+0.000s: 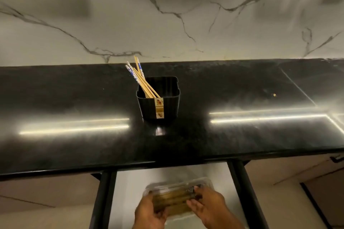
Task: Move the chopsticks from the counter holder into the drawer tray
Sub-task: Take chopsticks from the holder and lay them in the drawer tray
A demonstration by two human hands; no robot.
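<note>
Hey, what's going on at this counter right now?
A person stands at a black counter with the drawer below pulled open. Both hands, left hand and right hand, are on a clear tray in the drawer that already holds a bundle of chopsticks. Several more chopsticks stand leaning in the black holder on the counter, not yet moved.

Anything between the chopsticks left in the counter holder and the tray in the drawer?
Nothing visible. The chopsticks lean out of the black holder on a bare counter. Below, the drawer is open and the clear tray is uncovered, though the left hand and right hand are on it.
</note>
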